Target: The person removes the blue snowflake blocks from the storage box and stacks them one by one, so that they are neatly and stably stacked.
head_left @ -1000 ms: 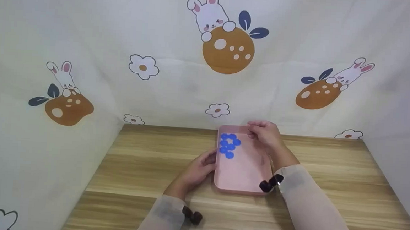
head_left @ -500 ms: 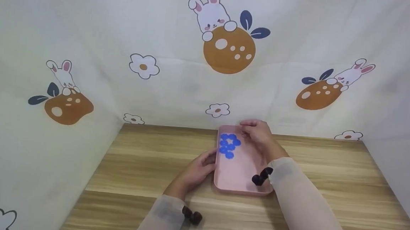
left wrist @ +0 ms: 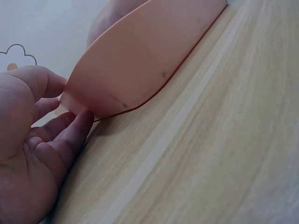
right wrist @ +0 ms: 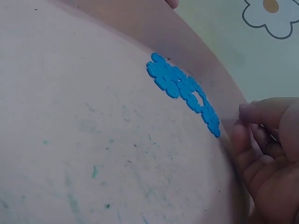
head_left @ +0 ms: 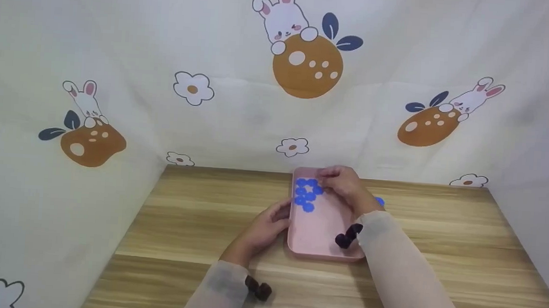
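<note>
The head view showed the right hand (head_left: 345,183) lower and closer to the blue pieces (head_left: 310,197) than half a second earlier, and a lone blue disc (head_left: 379,202) had come into view on the worktop (head_left: 194,216), just beside the right wrist. The linked pieces lay where they had been, just left of the right grip. That grip was curled, thumb near forefinger; whether it held anything could not be told. The pink tray (head_left: 317,230) containing them spread below it. The left hand (head_left: 267,227) rested extended fingers against the tray's left side.
</note>
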A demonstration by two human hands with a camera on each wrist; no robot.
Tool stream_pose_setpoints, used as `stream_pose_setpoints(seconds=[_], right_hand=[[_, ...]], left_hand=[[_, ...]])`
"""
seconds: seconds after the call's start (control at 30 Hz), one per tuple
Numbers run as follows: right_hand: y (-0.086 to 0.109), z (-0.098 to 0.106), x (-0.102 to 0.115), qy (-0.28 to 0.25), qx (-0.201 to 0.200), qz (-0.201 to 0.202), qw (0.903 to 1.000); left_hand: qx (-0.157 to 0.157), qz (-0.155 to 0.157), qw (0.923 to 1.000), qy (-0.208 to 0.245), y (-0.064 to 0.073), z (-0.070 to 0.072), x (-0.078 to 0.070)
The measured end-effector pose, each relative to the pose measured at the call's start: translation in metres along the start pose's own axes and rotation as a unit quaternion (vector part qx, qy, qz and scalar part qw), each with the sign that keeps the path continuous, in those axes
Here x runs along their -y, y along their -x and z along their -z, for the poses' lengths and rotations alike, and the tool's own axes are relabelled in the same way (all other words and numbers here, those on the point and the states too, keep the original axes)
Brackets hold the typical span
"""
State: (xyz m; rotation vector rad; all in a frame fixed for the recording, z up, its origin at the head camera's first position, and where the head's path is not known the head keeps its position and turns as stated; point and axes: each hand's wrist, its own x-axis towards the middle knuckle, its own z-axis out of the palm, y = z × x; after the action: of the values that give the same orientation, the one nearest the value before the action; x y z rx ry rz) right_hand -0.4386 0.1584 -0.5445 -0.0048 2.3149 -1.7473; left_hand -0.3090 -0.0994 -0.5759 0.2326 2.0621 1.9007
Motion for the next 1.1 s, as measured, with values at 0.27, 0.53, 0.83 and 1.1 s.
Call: stream_pose_setpoints(seconds=[0.27,0.53,0.83,1.1], right_hand=[[-0.0004,0.0018,-0.0019,0.061,0.010,-0.001,0.9981],[-0.0022,-0.0015,-0.0047,0.112,0.001,-0.008,0.9937],[-0.0019,-0.0048,-0.0055,0.175,-0.013,0.037,0.9839],[-0.0018,-0.0048,-0.0042,0.182,-0.011,0.035,0.9826]], left_hand=[[-0.005,0.013,0.9999,-0.003,-0.0007,-0.0001,-0.0024],[0.003,-0.007,0.9999,0.007,0.0003,-0.0001,-0.0016],[0.006,-0.024,0.9997,-0.002,-0.0011,0.0011,0.0027],[0.004,-0.010,0.9999,0.001,-0.0012,0.0013,0.0020]])
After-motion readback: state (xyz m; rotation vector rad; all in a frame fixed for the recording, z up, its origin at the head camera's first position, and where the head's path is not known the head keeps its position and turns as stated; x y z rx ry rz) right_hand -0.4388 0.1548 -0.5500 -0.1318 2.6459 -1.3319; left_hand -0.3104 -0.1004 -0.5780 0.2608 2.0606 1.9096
